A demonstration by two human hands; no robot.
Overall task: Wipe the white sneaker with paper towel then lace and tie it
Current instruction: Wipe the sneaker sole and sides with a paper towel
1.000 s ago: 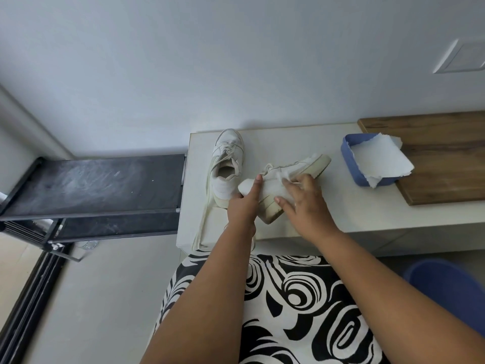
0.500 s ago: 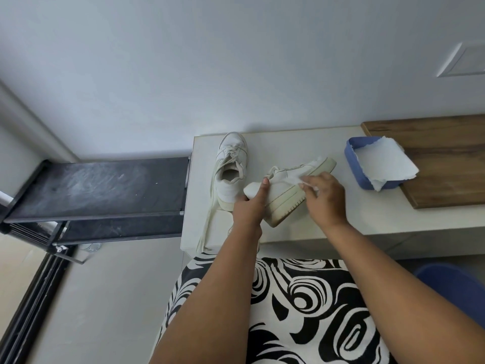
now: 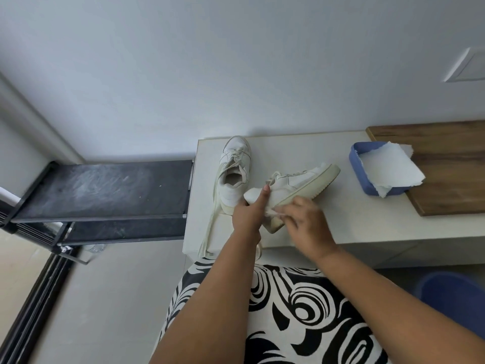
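Observation:
A white sneaker (image 3: pixel 299 183) lies tilted on its side on the white table (image 3: pixel 367 227), toe pointing right and away. My left hand (image 3: pixel 249 212) grips its heel, with one finger stretched up along the back. My right hand (image 3: pixel 305 222) pinches a small wad of paper towel (image 3: pixel 273 213) against the sole edge near the heel; the hand is motion-blurred. A second white sneaker (image 3: pixel 234 169) stands upright to the left, its loose laces (image 3: pixel 210 224) hanging over the table's front edge.
A blue tray (image 3: pixel 358 170) holding a sheet of paper towel (image 3: pixel 391 170) sits at the right, partly on a wooden board (image 3: pixel 446 164). A black shelf rack (image 3: pixel 102 190) stands left of the table. A blue bin (image 3: pixel 456 300) is low right, by my patterned lap.
My right hand slid with the paper towel from the sneaker's upper middle back down to the sole edge near the heel. The left hand kept its hold on the heel.

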